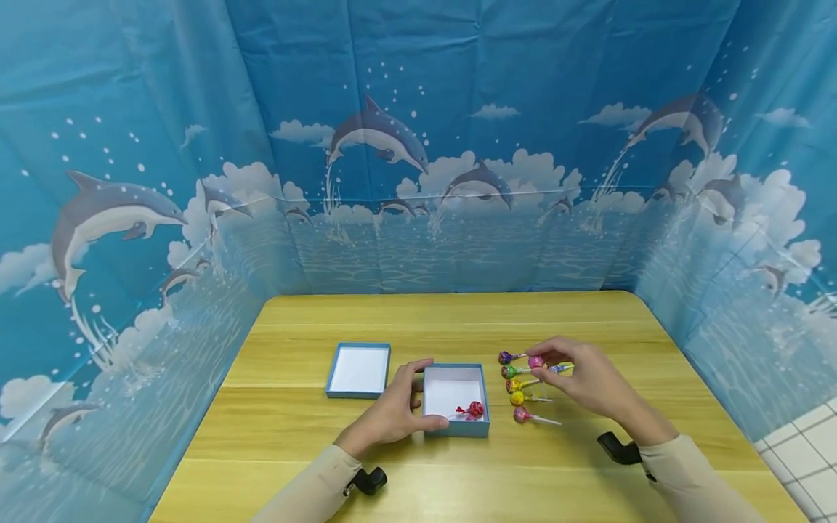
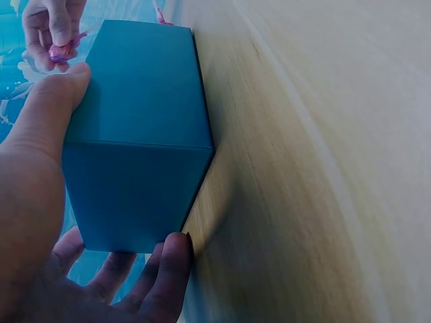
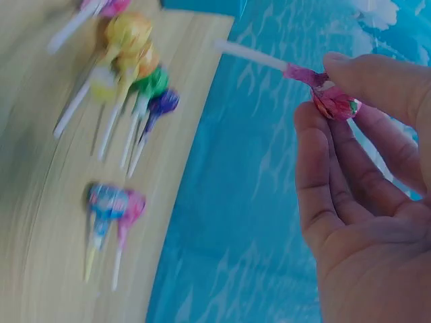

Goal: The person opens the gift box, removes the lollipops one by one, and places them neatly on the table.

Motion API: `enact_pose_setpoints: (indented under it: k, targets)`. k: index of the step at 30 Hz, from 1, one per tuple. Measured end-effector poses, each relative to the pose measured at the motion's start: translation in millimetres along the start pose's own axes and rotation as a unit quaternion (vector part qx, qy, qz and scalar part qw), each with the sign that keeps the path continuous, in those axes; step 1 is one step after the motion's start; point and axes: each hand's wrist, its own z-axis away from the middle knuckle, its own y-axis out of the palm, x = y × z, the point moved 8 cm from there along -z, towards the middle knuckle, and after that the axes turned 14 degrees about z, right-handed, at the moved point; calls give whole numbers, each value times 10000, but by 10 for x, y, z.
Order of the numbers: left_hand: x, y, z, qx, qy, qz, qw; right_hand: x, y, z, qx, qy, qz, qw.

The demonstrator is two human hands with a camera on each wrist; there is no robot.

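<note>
My right hand [image 1: 591,381] pinches a pink-wrapped lollipop [image 3: 335,104] by its head, between thumb and fingers, its white stick pointing away; it is above the table. With my left hand [image 1: 394,412] I hold a square blue box [image 1: 484,388] at its left side, thumb on the front wall and fingers spread along the side. Inside the white interior lies one red lollipop [image 1: 476,410], near the front right corner. Right of the box several lollipops lie in a column, among them a purple one [image 3: 163,102], a green one [image 3: 152,82] and a yellow one [image 1: 518,398].
The blue-rimmed lid [image 1: 328,379] lies on the wooden table [image 1: 294,443], white inside up, left of the box. A blue lollipop [image 3: 108,200] and a pink one [image 3: 135,206] lie together, apart from the column. A dolphin-print curtain [image 1: 405,247] surrounds the table's back and sides.
</note>
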Motion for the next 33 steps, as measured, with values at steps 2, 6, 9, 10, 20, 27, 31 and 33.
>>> enact_pose_setpoints:
  k: [2, 6, 9, 10, 20, 27, 31, 33]
  targets:
    - [-9, -2, 3, -11, -7, -22, 10000, -54, -28, 16, -89, -90, 82, 9999]
    - [-25, -4, 6, -18, -17, -22, 10000, -137, -70, 41, -217, -279, 202, 9992]
    - [-21, -4, 6, -11, -30, -15, 10000, -218, -56, 52, -182, -396, 193, 9989]
    - [-16, -4, 6, -7, -35, -20, 10000, -254, -44, 56, -158, -415, 193, 9988]
    - [-9, 0, -12, 2, -11, -28, 10000, -580, 77, 78, 217, -241, 368, 9988]
    - [-2, 5, -4, -16, -15, -17, 10000, -714, 170, 93, 547, -30, 377, 9978]
    - [6, 4, -5, -12, -54, 52, 10000, -760, 215, 111, 632, -148, 433, 9970]
    - [9, 3, -5, -7, -69, 80, 9999, -779, 241, 120, 657, -230, 441, 9966]
